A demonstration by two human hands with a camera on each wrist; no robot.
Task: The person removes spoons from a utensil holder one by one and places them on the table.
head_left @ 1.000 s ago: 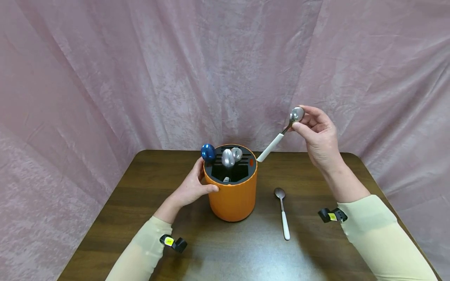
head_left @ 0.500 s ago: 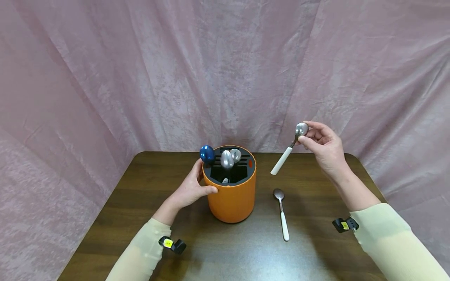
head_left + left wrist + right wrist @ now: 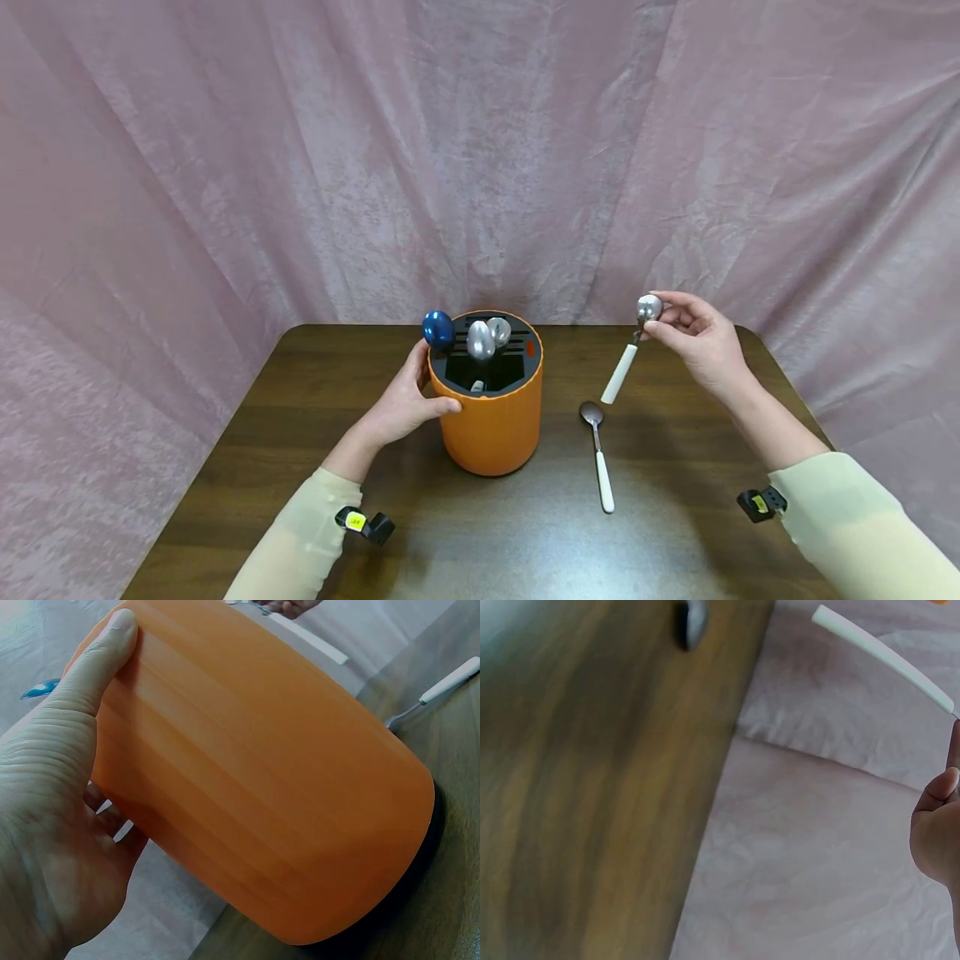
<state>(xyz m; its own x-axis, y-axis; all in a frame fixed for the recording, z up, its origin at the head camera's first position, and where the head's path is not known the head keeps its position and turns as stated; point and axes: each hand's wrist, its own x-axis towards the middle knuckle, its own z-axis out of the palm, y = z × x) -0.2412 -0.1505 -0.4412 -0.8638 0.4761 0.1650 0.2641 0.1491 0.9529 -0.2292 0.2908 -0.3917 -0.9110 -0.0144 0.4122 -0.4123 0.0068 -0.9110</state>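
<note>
My left hand [image 3: 401, 404] grips the upper left side of an orange utensil holder [image 3: 491, 433], thumb in front and fingers behind. A blue spoon [image 3: 438, 331] and two silver spoons, a larger one [image 3: 481, 340] and a smaller one [image 3: 500, 331], stick up from its black slotted top. To the right, my right hand [image 3: 701, 342] pinches a white-handled spoon [image 3: 619, 375] by its bowl end, the handle slanting down to the left above the table. In the right wrist view, that spoon's white handle [image 3: 885, 660] shows, but its bowl is out of sight.
Another white-handled spoon [image 3: 602, 462] lies on the brown wooden table [image 3: 480, 533], right of the holder, bowl toward the back. Behind the table's far edge hangs a pink curtain [image 3: 450, 167].
My right hand has moved down and to the right with the spoon, away from the holder. The spoon's handle now hangs steeper. My left hand keeps its grip on the holder.
</note>
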